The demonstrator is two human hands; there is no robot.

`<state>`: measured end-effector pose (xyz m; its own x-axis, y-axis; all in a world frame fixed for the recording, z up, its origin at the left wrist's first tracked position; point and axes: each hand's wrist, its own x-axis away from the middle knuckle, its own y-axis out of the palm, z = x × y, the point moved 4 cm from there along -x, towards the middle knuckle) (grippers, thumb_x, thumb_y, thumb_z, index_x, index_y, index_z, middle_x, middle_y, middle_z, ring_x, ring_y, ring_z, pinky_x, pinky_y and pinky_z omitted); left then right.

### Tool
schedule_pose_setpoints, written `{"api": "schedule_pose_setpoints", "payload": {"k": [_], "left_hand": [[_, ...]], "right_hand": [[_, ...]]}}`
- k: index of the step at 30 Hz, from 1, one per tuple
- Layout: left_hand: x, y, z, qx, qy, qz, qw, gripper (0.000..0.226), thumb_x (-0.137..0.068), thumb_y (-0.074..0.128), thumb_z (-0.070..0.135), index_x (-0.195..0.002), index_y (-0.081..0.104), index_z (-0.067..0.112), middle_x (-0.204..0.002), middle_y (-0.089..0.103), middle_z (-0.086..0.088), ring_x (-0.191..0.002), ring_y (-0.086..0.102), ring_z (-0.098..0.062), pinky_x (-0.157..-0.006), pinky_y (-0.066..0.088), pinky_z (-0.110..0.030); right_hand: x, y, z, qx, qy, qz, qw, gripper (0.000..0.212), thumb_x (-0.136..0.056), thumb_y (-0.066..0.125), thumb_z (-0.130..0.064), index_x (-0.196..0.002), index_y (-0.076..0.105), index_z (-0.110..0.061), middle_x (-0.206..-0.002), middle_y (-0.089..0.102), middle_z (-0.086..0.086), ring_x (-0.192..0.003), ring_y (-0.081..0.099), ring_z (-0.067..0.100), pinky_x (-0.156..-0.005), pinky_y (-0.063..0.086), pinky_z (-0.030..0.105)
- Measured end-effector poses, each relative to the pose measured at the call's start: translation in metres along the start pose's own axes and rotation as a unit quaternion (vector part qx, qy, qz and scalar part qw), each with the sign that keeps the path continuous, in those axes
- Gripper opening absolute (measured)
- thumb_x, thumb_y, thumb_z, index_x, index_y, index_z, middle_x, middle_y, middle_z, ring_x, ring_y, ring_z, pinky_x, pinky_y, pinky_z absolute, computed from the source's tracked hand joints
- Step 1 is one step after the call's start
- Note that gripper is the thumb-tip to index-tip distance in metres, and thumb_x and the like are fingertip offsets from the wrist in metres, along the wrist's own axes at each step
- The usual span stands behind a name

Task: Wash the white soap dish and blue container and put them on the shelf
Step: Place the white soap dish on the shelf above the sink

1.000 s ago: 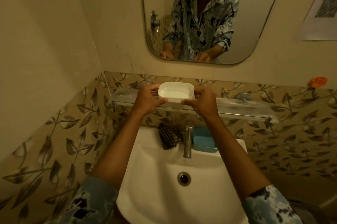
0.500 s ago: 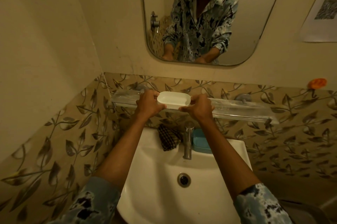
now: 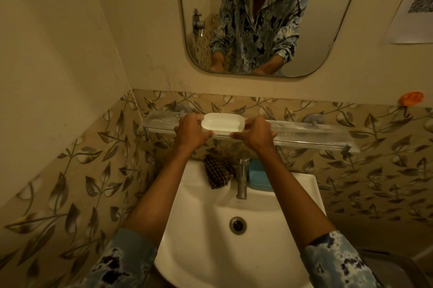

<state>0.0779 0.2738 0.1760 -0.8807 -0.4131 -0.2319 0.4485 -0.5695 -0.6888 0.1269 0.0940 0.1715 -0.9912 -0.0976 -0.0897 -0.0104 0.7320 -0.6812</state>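
Observation:
The white soap dish (image 3: 222, 123) is an oval tray, open side up, resting on or just above the glass shelf (image 3: 304, 134) near its middle. My left hand (image 3: 191, 131) grips its left end and my right hand (image 3: 255, 134) grips its right end. The blue container (image 3: 257, 176) sits on the white sink's (image 3: 293, 194) back ledge, right of the metal tap (image 3: 242, 175), partly hidden by it.
A dark checked cloth (image 3: 218, 174) lies on the sink ledge left of the tap. The drain (image 3: 237, 224) is in the basin below. A mirror (image 3: 328, 18) hangs above the shelf. An orange hook (image 3: 411, 98) is on the right wall, and a paper sheet (image 3: 414, 6) above it.
Both hands have lowered the white soap dish down to the glass shelf. The blue container and cloth have not moved.

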Motion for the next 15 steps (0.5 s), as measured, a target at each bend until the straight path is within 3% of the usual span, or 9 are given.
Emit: {"api": "schedule_pose_setpoints", "payload": {"k": [3, 5, 8, 10, 12, 15], "left_hand": [[0.003, -0.002, 0.002, 0.003, 0.005, -0.005, 1.0, 0.052, -0.065, 0.082, 0.021, -0.114, 0.065, 0.011, -0.113, 0.067, -0.011, -0.108, 0.06, -0.029, -0.092, 0.048, -0.051], [0.006, -0.005, 0.0, 0.009, 0.01, 0.012, 1.0, 0.053, -0.066, 0.081, 0.02, -0.115, 0.063, 0.012, -0.114, 0.067, -0.009, -0.107, 0.06, -0.027, -0.091, 0.05, -0.049], [0.028, -0.01, -0.02, 0.095, 0.014, 0.114, 0.989, 0.052, -0.07, 0.078, 0.018, -0.119, 0.059, 0.017, -0.116, 0.065, -0.005, -0.105, 0.06, -0.018, -0.087, 0.053, -0.037], [0.05, 0.0, -0.045, 0.126, 0.005, 0.159, 0.979, 0.041, -0.075, 0.072, 0.015, -0.112, 0.058, 0.025, -0.112, 0.064, 0.001, -0.103, 0.059, -0.014, -0.086, 0.052, -0.032], [0.069, 0.022, -0.076, 0.127, -0.035, 0.138, 0.982, 0.035, -0.077, 0.071, 0.01, -0.107, 0.058, 0.024, -0.105, 0.064, 0.003, -0.095, 0.059, -0.014, -0.082, 0.053, -0.034], [0.087, 0.067, -0.118, 0.074, -0.107, 0.019, 0.991, 0.03, -0.077, 0.071, 0.004, -0.104, 0.061, 0.012, -0.102, 0.066, -0.008, -0.089, 0.06, -0.022, -0.081, 0.055, -0.041]], "right_hand": [[0.003, -0.002, 0.0, 0.002, -0.004, -0.007, 1.0, 0.052, -0.071, 0.081, -0.035, -0.112, 0.062, -0.008, -0.117, 0.065, 0.011, -0.117, 0.053, 0.029, -0.102, 0.03, 0.045], [0.015, -0.011, 0.003, -0.024, -0.036, 0.051, 0.998, 0.055, -0.074, 0.079, -0.035, -0.118, 0.06, -0.009, -0.123, 0.062, 0.012, -0.121, 0.05, 0.029, -0.104, 0.029, 0.045], [0.058, -0.014, 0.027, -0.081, -0.184, 0.186, 0.962, 0.028, -0.084, 0.066, -0.027, -0.107, 0.062, -0.011, -0.11, 0.064, 0.009, -0.108, 0.053, 0.023, -0.096, 0.038, 0.04], [0.086, 0.005, 0.065, -0.056, -0.232, 0.172, 0.956, 0.015, -0.085, 0.058, -0.02, -0.094, 0.063, -0.009, -0.095, 0.064, 0.01, -0.094, 0.056, 0.024, -0.086, 0.041, 0.034], [0.093, 0.027, 0.115, -0.01, -0.186, 0.11, 0.976, 0.012, -0.081, 0.062, -0.009, -0.092, 0.064, -0.006, -0.092, 0.065, 0.013, -0.091, 0.06, 0.03, -0.082, 0.045, 0.035], [0.077, 0.049, 0.178, 0.068, -0.046, 0.005, 0.997, 0.034, -0.079, 0.068, -0.004, -0.113, 0.062, -0.002, -0.116, 0.064, 0.019, -0.112, 0.058, 0.035, -0.095, 0.043, 0.035]]}}
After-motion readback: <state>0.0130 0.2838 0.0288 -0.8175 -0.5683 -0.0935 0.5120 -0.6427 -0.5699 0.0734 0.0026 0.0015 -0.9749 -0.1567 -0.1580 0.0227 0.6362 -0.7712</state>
